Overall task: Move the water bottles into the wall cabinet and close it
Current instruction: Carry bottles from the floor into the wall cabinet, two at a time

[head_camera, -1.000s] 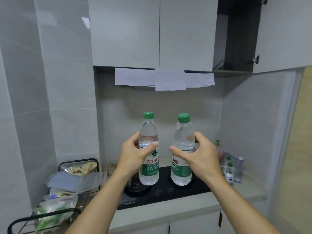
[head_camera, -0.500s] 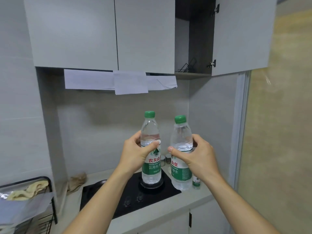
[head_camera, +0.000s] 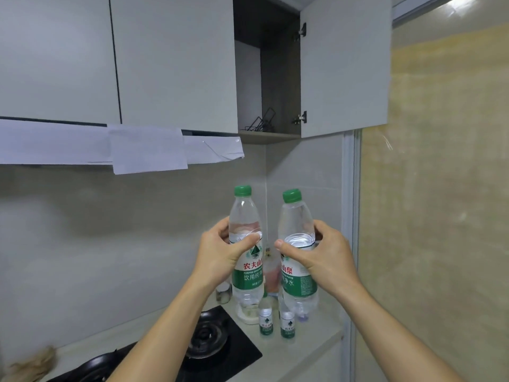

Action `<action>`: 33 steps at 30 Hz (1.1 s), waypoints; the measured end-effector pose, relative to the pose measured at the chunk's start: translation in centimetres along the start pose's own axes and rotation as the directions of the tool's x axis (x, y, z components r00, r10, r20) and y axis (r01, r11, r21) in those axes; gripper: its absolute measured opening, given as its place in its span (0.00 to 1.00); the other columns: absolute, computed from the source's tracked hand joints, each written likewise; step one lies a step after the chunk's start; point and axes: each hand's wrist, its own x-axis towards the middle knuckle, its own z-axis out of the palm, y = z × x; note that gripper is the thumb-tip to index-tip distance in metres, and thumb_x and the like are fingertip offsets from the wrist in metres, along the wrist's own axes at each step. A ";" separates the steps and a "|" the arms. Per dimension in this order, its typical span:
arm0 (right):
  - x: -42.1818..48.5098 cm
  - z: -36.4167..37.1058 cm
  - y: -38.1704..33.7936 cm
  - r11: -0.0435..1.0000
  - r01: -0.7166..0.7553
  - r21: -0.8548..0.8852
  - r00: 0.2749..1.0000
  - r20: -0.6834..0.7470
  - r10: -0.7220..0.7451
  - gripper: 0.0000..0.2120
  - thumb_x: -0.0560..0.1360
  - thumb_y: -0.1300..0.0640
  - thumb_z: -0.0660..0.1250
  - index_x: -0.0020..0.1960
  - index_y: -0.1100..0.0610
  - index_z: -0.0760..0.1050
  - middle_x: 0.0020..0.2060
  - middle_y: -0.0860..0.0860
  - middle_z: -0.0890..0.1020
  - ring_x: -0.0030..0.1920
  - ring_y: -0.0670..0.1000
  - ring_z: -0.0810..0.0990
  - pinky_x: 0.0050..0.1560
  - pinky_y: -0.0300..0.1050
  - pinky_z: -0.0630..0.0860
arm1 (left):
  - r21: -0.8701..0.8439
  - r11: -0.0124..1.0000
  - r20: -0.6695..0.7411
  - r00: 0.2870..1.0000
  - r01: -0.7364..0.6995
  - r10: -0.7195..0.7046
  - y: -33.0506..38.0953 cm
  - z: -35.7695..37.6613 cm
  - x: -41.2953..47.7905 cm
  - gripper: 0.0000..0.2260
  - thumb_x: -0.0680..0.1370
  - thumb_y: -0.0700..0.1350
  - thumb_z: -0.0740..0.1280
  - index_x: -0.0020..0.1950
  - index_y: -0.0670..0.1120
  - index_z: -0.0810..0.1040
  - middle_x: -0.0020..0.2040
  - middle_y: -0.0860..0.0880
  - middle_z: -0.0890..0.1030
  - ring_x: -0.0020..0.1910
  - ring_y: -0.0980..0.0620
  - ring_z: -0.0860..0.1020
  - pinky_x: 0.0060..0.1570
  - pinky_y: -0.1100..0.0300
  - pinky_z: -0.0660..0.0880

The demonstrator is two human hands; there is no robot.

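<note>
The left hand (head_camera: 220, 255) was closed around the left bottle (head_camera: 246, 244), and the right hand (head_camera: 325, 257) was closed around the right bottle (head_camera: 297, 244). Both bottles were held near upright, side by side and apart, above the counter (head_camera: 311, 343). The cabinet (head_camera: 272, 78) above them stood open, its door (head_camera: 344, 64) swung right.

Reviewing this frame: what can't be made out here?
Head view only:
- Open cabinet interior: left part hidden by the closed door, top cut off.
- Small bottles on the counter: labels too small to read.
- Label text partly covered by left hand and right hand.
</note>
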 end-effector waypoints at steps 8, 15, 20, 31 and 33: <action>6.8 1.6 3.4 1.000 0.008 -0.017 0.999 -0.038 -0.009 0.20 0.63 0.46 0.85 0.49 0.48 0.81 0.41 0.42 0.87 0.40 0.36 0.84 0.37 0.31 0.77 | -0.026 0.998 0.020 0.998 -0.052 0.053 -2.7 1.7 7.8 0.11 0.72 0.37 0.78 0.50 0.50 0.83 0.38 0.62 0.86 0.38 0.66 0.84 0.36 0.74 0.76; 12.8 1.9 6.7 0.999 -0.003 0.044 0.999 -0.031 0.004 0.18 0.64 0.48 0.85 0.48 0.48 0.81 0.40 0.41 0.86 0.38 0.35 0.84 0.35 0.29 0.76 | -0.031 0.999 0.023 0.999 -0.031 0.032 -5.4 4.3 12.9 0.13 0.72 0.38 0.78 0.55 0.49 0.83 0.41 0.60 0.87 0.40 0.65 0.84 0.37 0.73 0.76; 18.9 2.5 10.0 0.995 -0.004 0.103 1.000 0.031 0.001 0.18 0.63 0.48 0.85 0.48 0.48 0.82 0.39 0.42 0.87 0.38 0.37 0.85 0.40 0.35 0.78 | -0.035 0.999 -0.048 0.999 -0.027 0.025 -7.7 6.5 16.7 0.19 0.70 0.38 0.80 0.58 0.50 0.79 0.44 0.57 0.88 0.43 0.61 0.86 0.38 0.72 0.78; 33.9 2.5 17.3 0.965 0.064 0.254 0.973 0.200 -0.117 0.17 0.63 0.48 0.85 0.48 0.51 0.84 0.39 0.42 0.88 0.39 0.41 0.87 0.41 0.37 0.79 | 0.059 0.998 -0.288 0.957 -0.024 0.040 -11.7 13.2 26.2 0.19 0.70 0.40 0.80 0.59 0.46 0.80 0.48 0.52 0.88 0.43 0.59 0.86 0.39 0.70 0.79; 36.0 2.5 18.3 0.960 0.070 0.272 0.964 0.228 -0.135 0.18 0.62 0.48 0.85 0.49 0.51 0.85 0.40 0.43 0.89 0.41 0.43 0.88 0.43 0.41 0.81 | 0.068 0.997 -0.330 0.943 -0.023 0.044 -12.0 14.3 27.5 0.19 0.70 0.40 0.80 0.59 0.46 0.81 0.48 0.52 0.88 0.43 0.59 0.86 0.39 0.70 0.79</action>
